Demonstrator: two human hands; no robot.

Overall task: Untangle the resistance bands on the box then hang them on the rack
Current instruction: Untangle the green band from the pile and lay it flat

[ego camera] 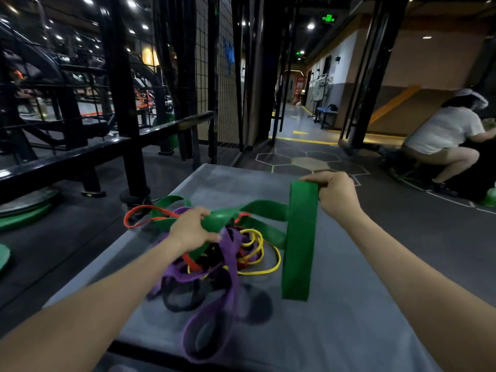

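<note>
- Head view: the box (335,304) has a flat grey top with a matte, slightly mottled surface, and the tangle of resistance bands (228,253) lies on its middle part.
- The right hand (336,196) has its fingers curled over the top fold of a wide green band (299,242); this flat, smooth strip hangs down straight, and its lower end touches the surface.
- The left hand (192,229) grips another twisted part of green band (222,220) just above the pile.
- In the pile I count one wide purple band (230,264) with a dull, cloth-like look, one thin yellow band (255,253) in round loops, one thin red band (142,214) that reaches past the left edge of the box, and a black band (185,299) under the purple one.
- How many green bands there are, I cannot tell.
- A black metal rack (126,108) stands to the left, and a crouching person (440,135) is at the far right.
</note>
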